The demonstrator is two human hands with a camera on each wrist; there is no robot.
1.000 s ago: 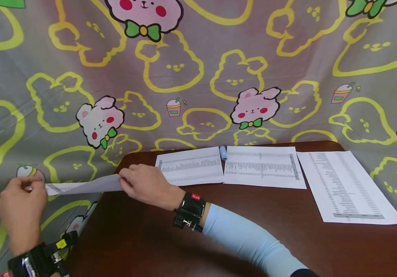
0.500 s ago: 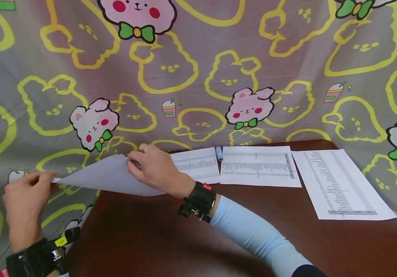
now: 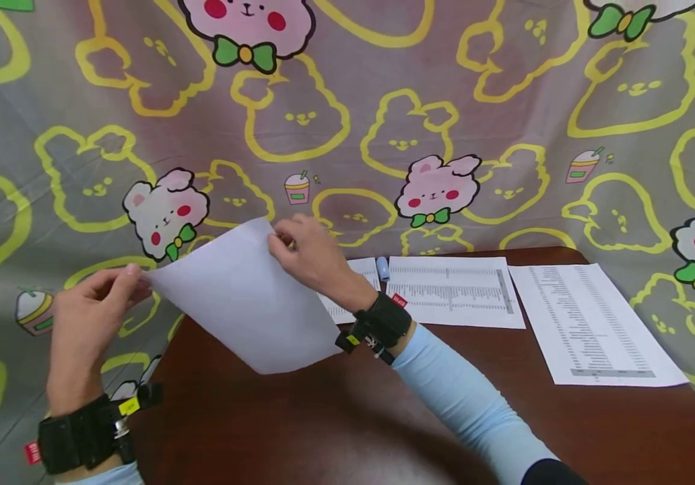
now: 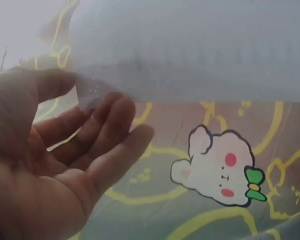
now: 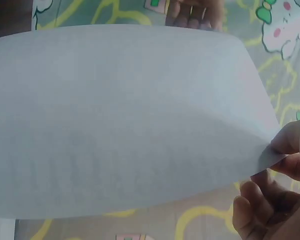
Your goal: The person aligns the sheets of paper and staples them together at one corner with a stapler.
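A sheet of paper (image 3: 250,296) is held up over the table's left part, its blank side facing the head camera. Faint print shows through it in both wrist views. My left hand (image 3: 87,316) pinches one corner between thumb and index finger, while its other fingers stay loosely bent. With thumb and fingertips, my right hand (image 3: 317,259) pinches another corner at the sheet's upper right. The sheet sags and curves below the hands. Behind it lies a printed sheet (image 3: 362,269), partly hidden by the right hand and the raised paper.
Two more printed sheets (image 3: 447,289) (image 3: 590,323) lie along the right of the brown table (image 3: 384,417). A small blue cylindrical object (image 3: 382,269) sits between the two back sheets. A patterned curtain (image 3: 347,121) hangs behind the table.
The paper, seen nearly edge-on before, has been lifted and turned so its blank side faces the camera. Both hands have risen and moved right.
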